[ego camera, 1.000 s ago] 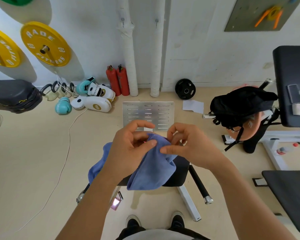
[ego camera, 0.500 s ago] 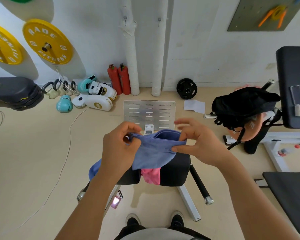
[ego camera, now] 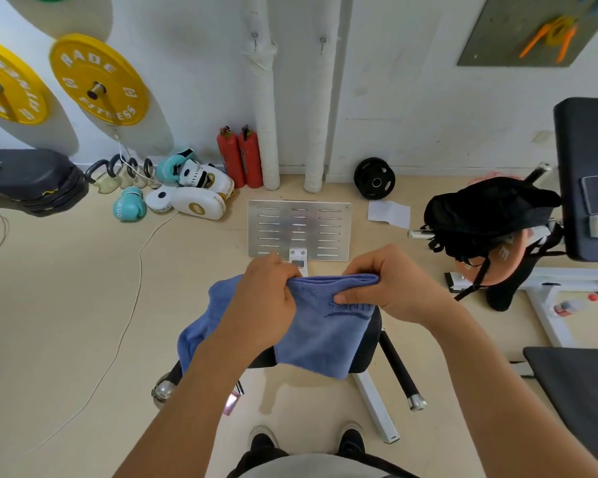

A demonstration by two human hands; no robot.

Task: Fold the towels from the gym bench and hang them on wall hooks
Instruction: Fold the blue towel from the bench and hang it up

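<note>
Over one black bench (ego camera: 368, 343), two hands, left hand (ego camera: 266, 305) and right hand (ego camera: 390, 288), pinch one blue towel (ego camera: 321, 336).

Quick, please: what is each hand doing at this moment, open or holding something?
Left hand: grips the blue towel at its top edge.
Right hand: pinches the same top edge.

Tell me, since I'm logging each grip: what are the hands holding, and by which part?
Both the left hand and the right hand pinch the blue towel along its top edge, one near each end; the rest hangs down.
</note>
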